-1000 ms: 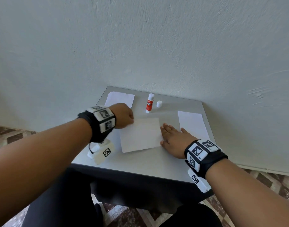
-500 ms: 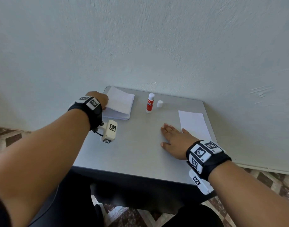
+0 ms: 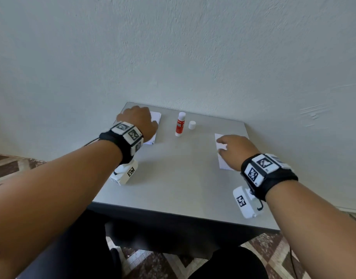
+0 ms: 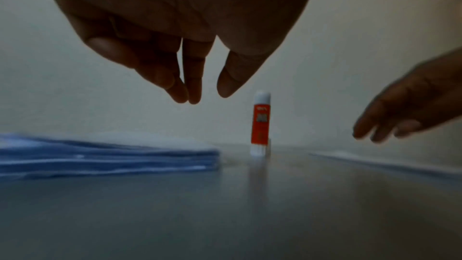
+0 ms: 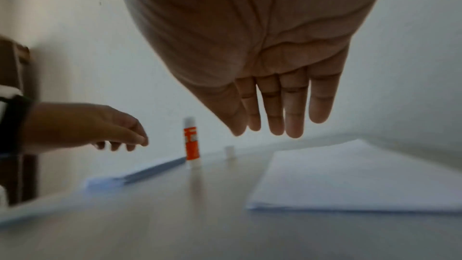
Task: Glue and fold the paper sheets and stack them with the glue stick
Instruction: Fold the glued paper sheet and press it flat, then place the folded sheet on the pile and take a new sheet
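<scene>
A red glue stick (image 3: 180, 124) stands uncapped at the back of the grey table (image 3: 173, 178), its white cap (image 3: 192, 125) beside it. My left hand (image 3: 145, 120) hovers open just above the pile of folded sheets (image 3: 156, 119) at the back left. In the left wrist view its fingers (image 4: 190, 94) hang loose over that pile (image 4: 107, 155) and hold nothing. My right hand (image 3: 221, 146) reaches over the left edge of the flat white sheets (image 3: 223, 162) on the right. Its straight fingers (image 5: 292, 118) stay above the paper (image 5: 350, 177).
A pale wall stands right behind the table's back edge. Bare grey tabletop (image 3: 183, 162) lies between the two paper piles. Patterned floor tiles (image 3: 8, 168) show to the left and below the table, and my dark-clothed legs (image 3: 223, 264) sit under its front edge.
My left hand carried the folded sheet from the table's middle to the back-left pile and let it go. My right hand lifted off the table and moved right over the flat sheets.
</scene>
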